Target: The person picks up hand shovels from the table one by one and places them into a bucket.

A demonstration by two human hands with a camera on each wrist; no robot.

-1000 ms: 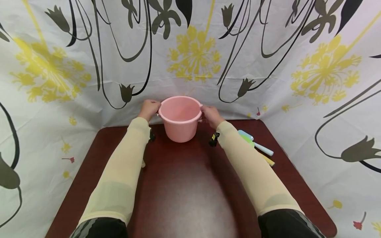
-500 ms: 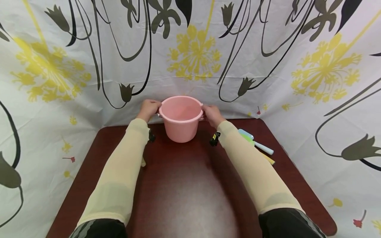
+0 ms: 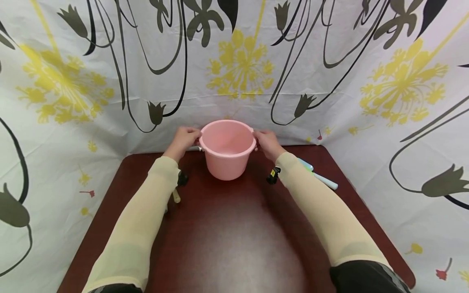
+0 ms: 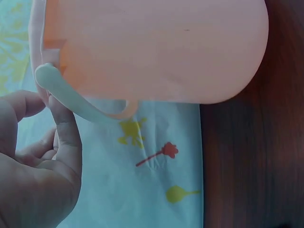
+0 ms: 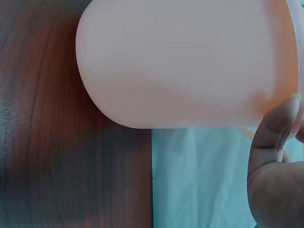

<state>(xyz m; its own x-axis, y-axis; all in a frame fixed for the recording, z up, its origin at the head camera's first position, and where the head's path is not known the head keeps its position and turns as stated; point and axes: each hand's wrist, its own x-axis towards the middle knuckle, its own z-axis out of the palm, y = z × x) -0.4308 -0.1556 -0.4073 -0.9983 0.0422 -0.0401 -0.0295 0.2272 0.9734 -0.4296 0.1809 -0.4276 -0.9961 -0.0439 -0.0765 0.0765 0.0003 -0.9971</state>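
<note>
A pink bucket (image 3: 227,167) stands upright at the far side of the table, its open top facing up. My left hand (image 3: 183,140) pinches the left side of its rim between thumb and fingers. Close by, the bucket's pale handle (image 4: 78,99) hangs from a lug in the left wrist view. On the opposite side, my right hand (image 3: 268,143) grips the rim, with the thumb against the outer wall in the right wrist view. Some right fingertips are hidden behind the rim. Whether the bucket's base touches the table cannot be told.
The dark red-brown table (image 3: 227,228) meets a patterned cloth (image 3: 242,106) at the back. Light-blue handled tools (image 3: 325,181) lie at the right, partly behind my right sleeve. A wooden handle end (image 3: 176,196) shows beside my left sleeve.
The bucket has shifted slightly right and nearer to me, both hands moving with it on the rim. More of the wooden handle end shows beside my left sleeve.
</note>
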